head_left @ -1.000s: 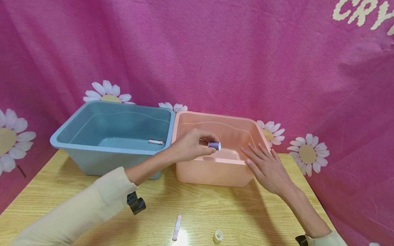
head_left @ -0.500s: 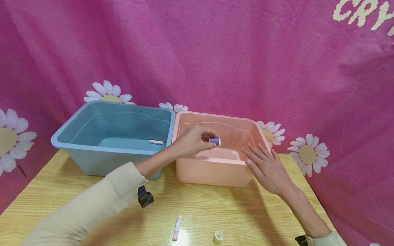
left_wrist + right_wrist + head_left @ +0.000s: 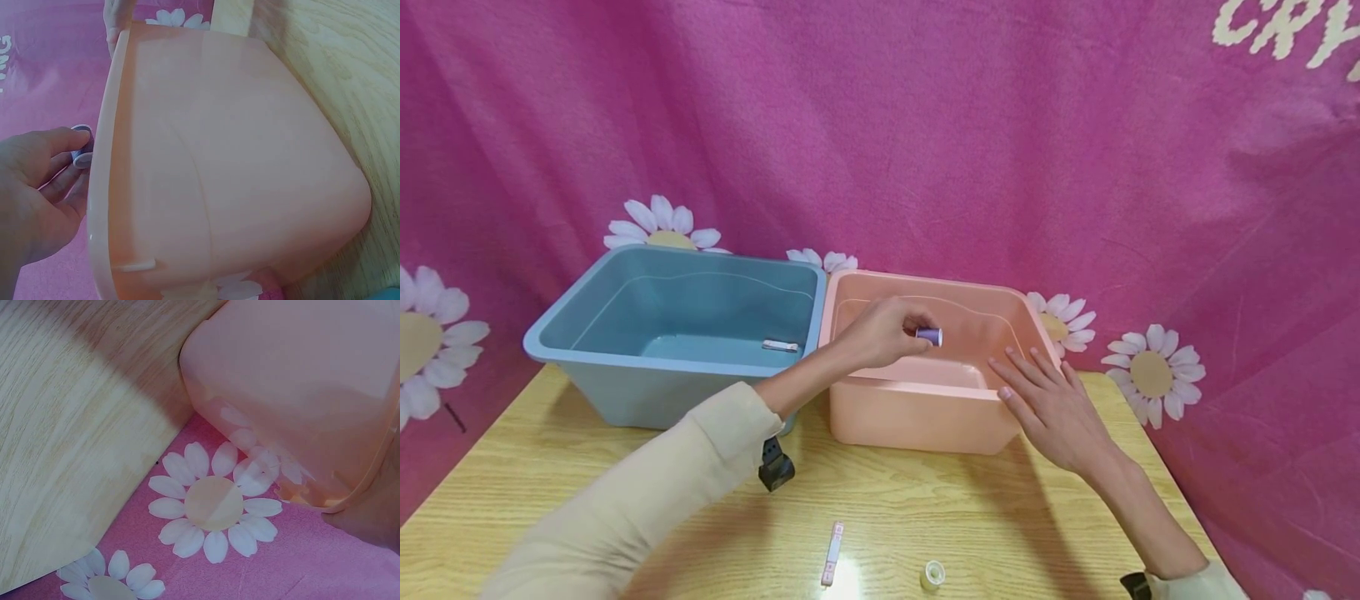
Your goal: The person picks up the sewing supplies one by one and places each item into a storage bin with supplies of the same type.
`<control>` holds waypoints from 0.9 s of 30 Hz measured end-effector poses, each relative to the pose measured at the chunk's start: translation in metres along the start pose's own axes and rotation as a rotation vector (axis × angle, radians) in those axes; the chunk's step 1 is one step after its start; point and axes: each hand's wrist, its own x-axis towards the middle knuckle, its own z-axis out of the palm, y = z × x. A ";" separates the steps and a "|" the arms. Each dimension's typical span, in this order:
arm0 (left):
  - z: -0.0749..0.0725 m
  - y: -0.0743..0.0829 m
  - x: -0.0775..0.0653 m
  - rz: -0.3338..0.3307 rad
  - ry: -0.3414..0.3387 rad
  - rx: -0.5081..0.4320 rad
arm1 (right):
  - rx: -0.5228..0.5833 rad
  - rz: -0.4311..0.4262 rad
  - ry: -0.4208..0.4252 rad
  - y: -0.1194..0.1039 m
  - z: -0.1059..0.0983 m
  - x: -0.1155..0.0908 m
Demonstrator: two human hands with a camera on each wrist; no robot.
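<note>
A small spool of purple thread [image 3: 929,337] is pinched between the thumb and fingers of my left hand [image 3: 887,332], above the mouth of the peach bin [image 3: 917,417]. In the left wrist view the same spool [image 3: 81,147] shows white ends, close beside the bin's rim. My right hand [image 3: 1052,408] rests with straight, spread fingers over the front right corner of the peach bin. Only part of that hand [image 3: 375,506] appears in the right wrist view, at the bin's rim.
Left of the peach bin stands a blue-grey bin [image 3: 655,392] with a folded measuring tape [image 3: 780,345] inside. Another folded measuring tape [image 3: 832,553] and a pale spool [image 3: 932,575] lie on the wooden table [image 3: 760,550] in front. A pink flowered cloth [image 3: 880,125] hangs behind.
My left hand has moved slightly forward and to the right over the peach bin, still pinching the purple spool. The right hand has stayed in place.
</note>
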 end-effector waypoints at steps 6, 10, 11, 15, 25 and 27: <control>0.002 -0.004 0.007 -0.017 -0.015 0.017 | 0.001 0.000 0.008 0.000 -0.001 0.000; 0.006 -0.009 0.012 -0.024 -0.014 0.067 | 0.001 0.001 0.008 0.000 0.000 0.000; 0.006 -0.010 0.013 -0.025 -0.014 0.080 | 0.002 0.001 0.008 0.000 0.000 0.000; 0.010 -0.013 0.019 -0.028 -0.011 0.119 | 0.003 0.005 -0.001 0.000 0.000 -0.001; 0.014 -0.019 0.029 -0.085 -0.021 0.106 | 0.006 0.012 -0.020 0.000 -0.001 -0.001; 0.015 -0.020 0.030 -0.089 -0.026 0.102 | 0.005 0.015 -0.019 -0.001 -0.001 -0.001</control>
